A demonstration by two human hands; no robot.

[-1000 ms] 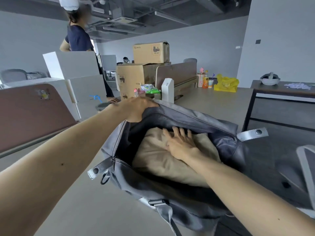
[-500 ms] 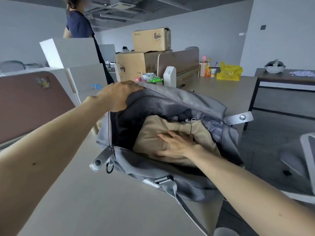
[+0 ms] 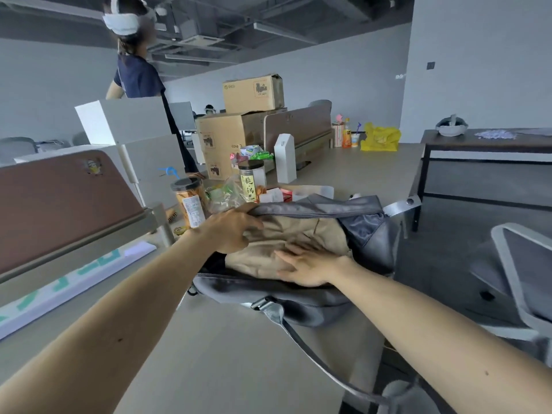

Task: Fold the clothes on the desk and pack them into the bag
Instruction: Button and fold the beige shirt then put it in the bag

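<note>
While your left hand (image 3: pixel 233 231) grips the grey bag (image 3: pixel 367 234) at the left end of its far rim, thumb laid along the top of the flap and fingers curled under it, your right hand (image 3: pixel 310 267) lies flat on the beige garment (image 3: pixel 298 231) inside the bag. Its fingers are straight and spread, slightly blurred, and curl round nothing.

The bag lies on the desk (image 3: pixel 209 354) with its zipped mouth gaping up at you. The garment, creased and bunched, fills most of that opening and reaches both rims. From the bag's near rim a grey strap (image 3: pixel 313 354) runs toward you and off the desk's edge. At the bag's right end a pale tab with a metal snap (image 3: pixel 403 204) sticks out.

Just behind the bag's far rim stand two clear snack jars with black lids, one to the left (image 3: pixel 191 204) and one nearer the middle (image 3: pixel 252 180), with a crumpled clear packet (image 3: pixel 227 195) between them. Farther behind the bag a white carton (image 3: pixel 285 158) stands upright, and past it cardboard boxes (image 3: pixel 227 144) are stacked. Well behind the bag, toward its right, a yellow plastic sack (image 3: pixel 379 137) sits on the desk. Left of the bag rises a brown partition panel (image 3: pixel 59 210). Right of the bag, off the desk, is a grey chair (image 3: pixel 522 264). Another person (image 3: pixel 137 76) in a dark top stands well behind the bag, to its left.
</note>
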